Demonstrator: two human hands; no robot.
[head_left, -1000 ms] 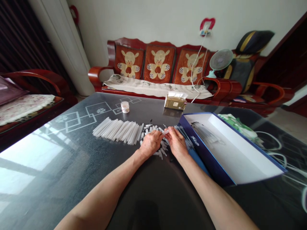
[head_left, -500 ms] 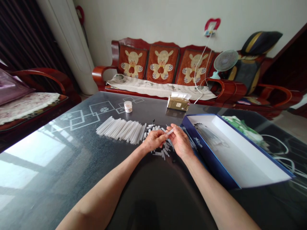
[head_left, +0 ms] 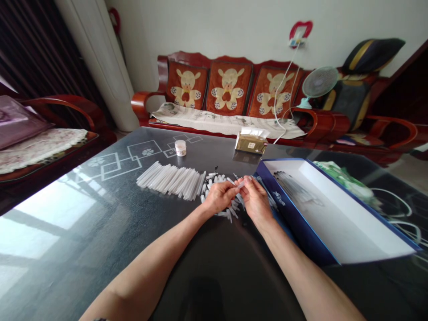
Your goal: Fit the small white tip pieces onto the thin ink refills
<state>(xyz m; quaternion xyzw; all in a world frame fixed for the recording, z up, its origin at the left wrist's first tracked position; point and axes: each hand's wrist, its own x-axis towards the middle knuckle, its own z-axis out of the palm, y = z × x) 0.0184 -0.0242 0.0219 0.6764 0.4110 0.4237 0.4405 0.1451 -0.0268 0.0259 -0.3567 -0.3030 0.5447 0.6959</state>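
Over the table's middle my two hands meet at a slim translucent white tube [head_left: 241, 184], which looks like a pen part. My left hand [head_left: 219, 197] is closed, pinching the tube's lower end between thumb and finger. At its other end, the closed fingers of my right hand [head_left: 257, 201] grip it and partly hide it. A thin pointed piece sticks up by the right fingers. Beneath the hands lies a loose heap of short white caps [head_left: 230, 215], with dark bits among them. Left of it, long translucent tubes [head_left: 170, 180] lie side by side in a row.
A blue box [head_left: 354, 214] with white insides stands at right, holding a bundle of thin clear sticks [head_left: 294, 188]. Farther back are a tissue box [head_left: 250, 144] and a small white jar [head_left: 180, 148]. A green-and-white bag [head_left: 347, 180] and white cables lie beyond the box.
The right fingers have closed in over the tube's upper end, hiding more of it. Both hands stay together over the heap. The whole view has shifted slightly.
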